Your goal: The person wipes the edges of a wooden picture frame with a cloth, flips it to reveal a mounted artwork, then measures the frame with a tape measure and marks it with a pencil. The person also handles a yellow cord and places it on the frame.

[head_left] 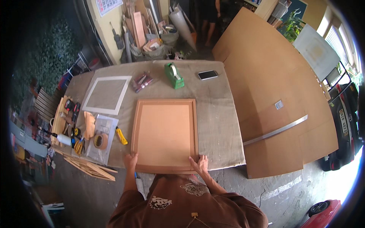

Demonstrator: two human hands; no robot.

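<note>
A picture frame (165,131), nearly square, lies before me on the cloth-covered table with its tan back facing up and brown tape along its edges. My left hand (130,161) grips its near left corner, with the fingers partly hidden at the edge. At the near right corner, my right hand (199,164) lays its thumb on the taped border, while its fingers curl round the outer side. A yellow utility knife (121,136) rests just left of the frame. Farther left, a roll of brown tape (100,141) sits on a clear plastic sheet (108,127).
A white mat border (86,102), a small pouch (142,81), a green tape dispenser (175,78) and a phone (207,75) lie toward the table's far side. Tools (73,108) crowd the left edge. Large cardboard (266,83) leans at the right. A person (210,17) stands behind.
</note>
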